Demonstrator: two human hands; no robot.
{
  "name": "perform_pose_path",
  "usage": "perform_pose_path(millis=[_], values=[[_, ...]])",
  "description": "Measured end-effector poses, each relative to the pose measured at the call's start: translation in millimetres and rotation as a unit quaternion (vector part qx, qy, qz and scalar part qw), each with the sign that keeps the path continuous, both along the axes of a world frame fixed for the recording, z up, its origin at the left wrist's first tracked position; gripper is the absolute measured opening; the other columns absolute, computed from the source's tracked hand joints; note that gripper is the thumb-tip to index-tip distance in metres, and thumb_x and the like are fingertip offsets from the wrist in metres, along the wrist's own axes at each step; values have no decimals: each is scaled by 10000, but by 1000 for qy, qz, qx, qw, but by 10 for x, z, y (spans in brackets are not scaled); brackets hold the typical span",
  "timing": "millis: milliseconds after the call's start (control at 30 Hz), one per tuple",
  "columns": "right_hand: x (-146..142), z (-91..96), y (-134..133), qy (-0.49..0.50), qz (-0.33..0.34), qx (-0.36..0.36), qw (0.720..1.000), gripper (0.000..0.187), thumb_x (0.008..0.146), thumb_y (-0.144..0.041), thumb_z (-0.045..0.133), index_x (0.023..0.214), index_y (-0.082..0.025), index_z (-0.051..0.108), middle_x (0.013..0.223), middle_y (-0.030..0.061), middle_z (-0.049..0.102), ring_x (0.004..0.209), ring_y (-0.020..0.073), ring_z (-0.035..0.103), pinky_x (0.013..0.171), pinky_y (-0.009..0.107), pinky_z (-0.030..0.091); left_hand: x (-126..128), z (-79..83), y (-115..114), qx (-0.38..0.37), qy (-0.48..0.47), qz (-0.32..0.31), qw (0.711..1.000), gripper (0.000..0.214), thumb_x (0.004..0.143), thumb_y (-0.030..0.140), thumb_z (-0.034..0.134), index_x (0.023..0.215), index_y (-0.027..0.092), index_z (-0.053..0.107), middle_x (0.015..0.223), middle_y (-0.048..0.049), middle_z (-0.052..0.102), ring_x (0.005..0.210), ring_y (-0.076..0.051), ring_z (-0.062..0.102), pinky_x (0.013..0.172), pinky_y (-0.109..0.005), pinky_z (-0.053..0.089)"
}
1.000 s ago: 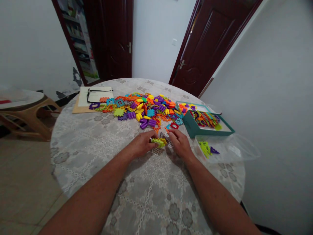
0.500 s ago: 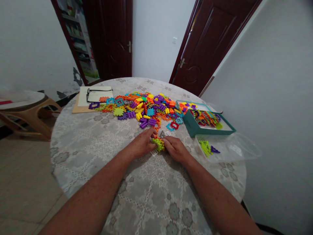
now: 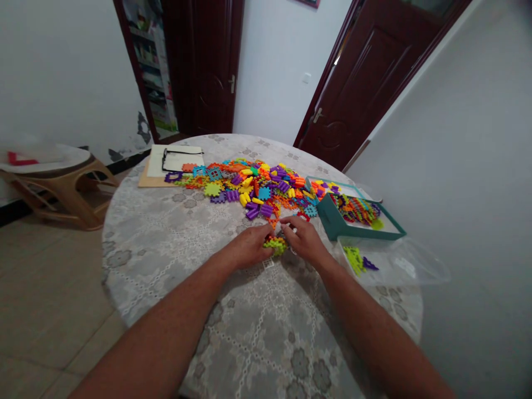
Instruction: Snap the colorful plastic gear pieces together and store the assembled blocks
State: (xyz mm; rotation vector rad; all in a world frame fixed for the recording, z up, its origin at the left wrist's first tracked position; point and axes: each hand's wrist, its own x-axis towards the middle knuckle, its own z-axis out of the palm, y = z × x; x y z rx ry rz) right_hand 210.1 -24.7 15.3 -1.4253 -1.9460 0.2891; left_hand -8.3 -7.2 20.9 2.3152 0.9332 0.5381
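Near the middle of the table, a small assembly of yellow-green notched plastic building pieces [image 3: 276,246] has orange bits along its top. My left hand [image 3: 251,245] is closed on its left side, with the thumb low and the fingers above. My right hand [image 3: 304,239] is at the upper right of the assembly, thumb and forefinger pinched together; what lies between them is too small to make out. Just beyond the fingertips is an orange notched piece [image 3: 272,222]. Purple ribbed pieces [image 3: 260,211] lie a little farther off, at the near edge of a large colourful pile [image 3: 249,180].
On the right stands a green-edged box [image 3: 332,220] holding many notched pieces. In front of it, a clear plastic lid [image 3: 409,269] holds yellow-green and purple pieces. Black-framed glasses [image 3: 164,160] rest on papers [image 3: 155,149] at the far left. A stool [image 3: 75,188] stands left of the table.
The camera view has shifted, so the scene sits farther right. My right hand has moved from the assembly's right side up toward its top. My left hand keeps its hold.
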Motion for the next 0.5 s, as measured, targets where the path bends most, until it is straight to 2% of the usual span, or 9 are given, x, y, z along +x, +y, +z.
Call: perform_pose_path(millis=[100,167,267,367,500], values=[[-53,24,308,-57,8,24,998,228,974,-248,622,1177,-186,707,1129,105,740,880,201,675,884,355,525,5,-24,22,13,5,1,1000,246,838,215,638,1083,222,622,1079,-65,733,945,-246,668,815,-329,462],[-112,17,508,-96,18,26,995,282,950,-231,663,1226,-179,693,1204,127,718,998,224,672,964,382,516,8,-52,39,10,7,3,1000,297,843,222,644,1140,220,623,1126,-79,739,992,-259,677,836,-335,469],[-200,-20,743,-161,25,-4,987,399,908,-234,728,1297,-166,665,1284,155,679,1184,266,625,1047,407,484,6,-83,56,-4,10,4,1000,283,851,247,653,1132,222,633,1089,-67,747,958,-254,682,816,-332,471],[-260,-56,868,-210,23,-36,977,405,895,-230,719,1293,-171,669,1262,153,672,1176,276,617,1035,396,480,-1,-92,59,-5,16,-2,1000,232,857,265,650,1085,222,637,1051,-57,745,916,-245,678,783,-324,463],[-281,-59,926,-211,28,-31,976,434,861,-146,653,1295,-159,660,1212,149,670,1117,269,614,997,375,478,-7,-85,53,0,26,-7,1000,232,853,272,656,1080,223,646,1066,-68,746,945,-265,683,782,-332,461]])
